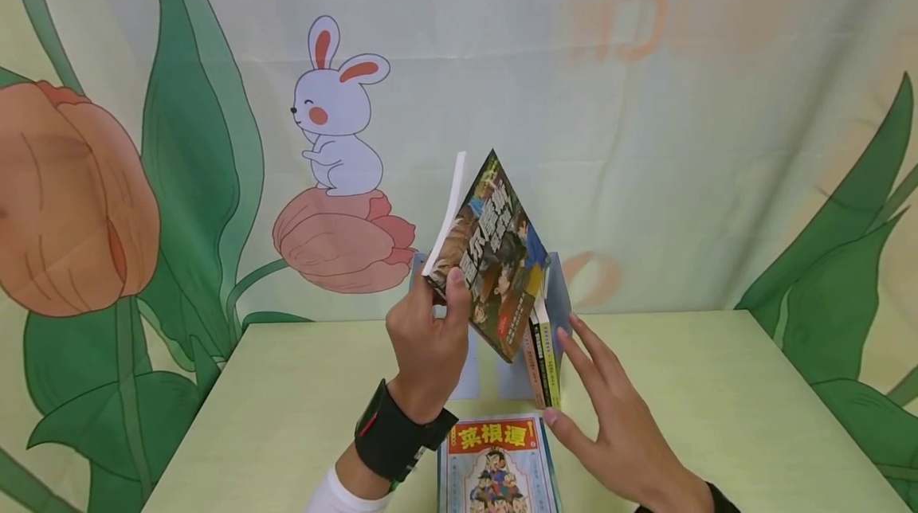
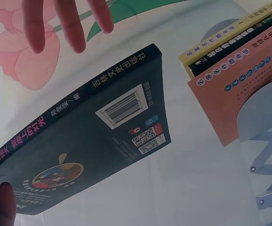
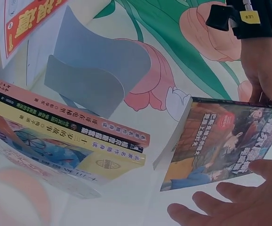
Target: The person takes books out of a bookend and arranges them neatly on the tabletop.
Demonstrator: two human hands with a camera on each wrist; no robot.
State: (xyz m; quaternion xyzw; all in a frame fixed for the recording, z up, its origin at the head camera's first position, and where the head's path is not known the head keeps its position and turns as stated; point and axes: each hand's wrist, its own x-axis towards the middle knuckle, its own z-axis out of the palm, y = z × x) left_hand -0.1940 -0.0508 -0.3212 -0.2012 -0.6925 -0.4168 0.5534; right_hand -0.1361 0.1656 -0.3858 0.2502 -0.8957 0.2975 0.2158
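My left hand (image 1: 430,338) grips a dark-covered comic-style book (image 1: 502,258) by its lower left corner, thumb on the front cover. The book is tilted in the air, and its white page edges show on the left. In the left wrist view, its back cover (image 2: 93,132) carries a barcode. My right hand (image 1: 617,401) has its fingers spread, with its fingertips beside several standing books. Among these are a pink book (image 3: 79,113), a black one and a yellow one (image 3: 103,162). They stand in a blue-grey folding book rack (image 1: 564,290), partly hidden behind the held book.
A book with a red title band (image 1: 495,465) lies flat at the front of the pale green table (image 1: 287,401). The rack has curved end plates (image 3: 98,52) and hinged crossbars (image 2: 268,169). Behind the table hangs a cloth (image 1: 502,59) printed with a rabbit and tulips.
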